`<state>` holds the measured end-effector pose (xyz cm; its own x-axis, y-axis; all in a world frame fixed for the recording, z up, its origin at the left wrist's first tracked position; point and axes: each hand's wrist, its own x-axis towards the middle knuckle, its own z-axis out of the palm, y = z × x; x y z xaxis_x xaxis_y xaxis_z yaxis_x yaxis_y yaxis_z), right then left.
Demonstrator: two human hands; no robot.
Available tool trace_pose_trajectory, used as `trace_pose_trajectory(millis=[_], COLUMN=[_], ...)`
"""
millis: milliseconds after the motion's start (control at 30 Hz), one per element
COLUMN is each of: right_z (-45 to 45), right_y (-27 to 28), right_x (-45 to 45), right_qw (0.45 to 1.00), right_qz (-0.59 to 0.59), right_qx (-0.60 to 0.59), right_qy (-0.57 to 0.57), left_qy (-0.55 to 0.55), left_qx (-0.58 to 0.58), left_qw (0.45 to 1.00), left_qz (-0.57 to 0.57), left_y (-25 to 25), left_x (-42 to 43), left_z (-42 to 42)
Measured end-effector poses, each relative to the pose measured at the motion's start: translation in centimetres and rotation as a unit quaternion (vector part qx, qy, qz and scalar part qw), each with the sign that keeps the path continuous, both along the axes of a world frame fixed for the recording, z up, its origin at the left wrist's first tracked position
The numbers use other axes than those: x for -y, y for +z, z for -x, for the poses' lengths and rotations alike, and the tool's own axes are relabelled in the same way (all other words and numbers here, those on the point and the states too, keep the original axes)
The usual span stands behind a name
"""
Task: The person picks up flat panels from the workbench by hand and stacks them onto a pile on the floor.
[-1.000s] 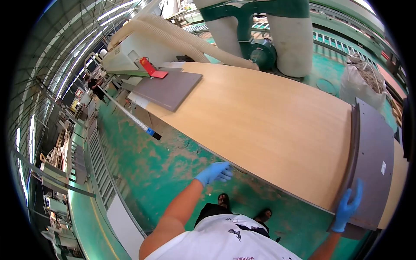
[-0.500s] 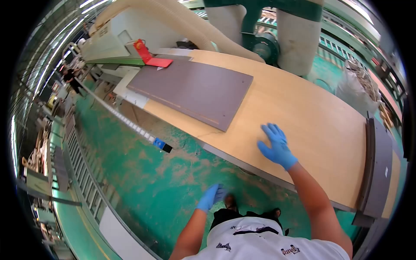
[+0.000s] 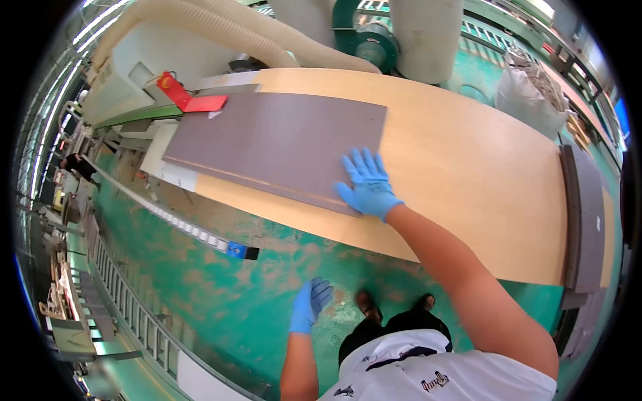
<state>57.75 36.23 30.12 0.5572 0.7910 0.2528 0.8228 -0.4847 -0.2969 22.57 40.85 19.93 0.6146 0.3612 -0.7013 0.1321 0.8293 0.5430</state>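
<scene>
A flat grey-brown panel [image 3: 274, 144] lies on the light wood-coloured table [image 3: 468, 174], its far left end beneath a red guard [image 3: 194, 99]. My right hand [image 3: 368, 184], in a blue glove, rests at the panel's near right edge with fingers spread, partly over the panel. The lower right corner of the panel is partly hidden by that hand. My left hand [image 3: 310, 304], also gloved in blue, hangs in the air over the green floor, fingers loosely apart and holding nothing.
A stack of similar panels [image 3: 585, 220] stands at the table's right end. Behind the table are a thick ribbed hose [image 3: 267, 40], a green blower [image 3: 374, 47] and a white sack [image 3: 528, 93]. A narrow rail [image 3: 180, 224] juts in from the left. A person [image 3: 79, 167] stands far left.
My right hand has moved left from the bare tabletop to the panel's edge. The left hand has turned more upright. The view has shifted.
</scene>
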Motion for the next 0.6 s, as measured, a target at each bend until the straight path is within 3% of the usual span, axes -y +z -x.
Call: trace_pose_trajectory(millis=[200, 467, 533, 567, 600], right_z=[3.3, 10.2, 12.3, 12.5, 12.9], right_y=[1.5, 5.4, 2.1, 1.3, 0.7], right_x=[8.5, 30.2, 38.5, 41.9, 45.1], right_qw=[0.999, 0.997, 0.955, 0.953, 0.836], right_qz=[0.021, 0.040, -0.096, -0.089, -0.185], right_qx=[0.003, -0.040, -0.107, -0.110, -0.269], right_qy=[-0.028, -0.059, -0.259, -0.267, -0.440], left_qy=[0.058, 0.196, 0.170, 0.148, 0.139], left_qx=[0.033, 0.123, 0.151, 0.184, 0.178], left_qw=[0.997, 0.973, 0.974, 0.972, 0.974], left_qz=[-0.033, 0.005, 0.007, 0.006, 0.012], left_y=[4.2, 6.2, 7.0, 7.3, 7.3], left_x=[-3.5, -3.5, -3.4, -2.9, -2.3], left_z=[-3.9, -7.7, -7.8, -8.0, -8.4])
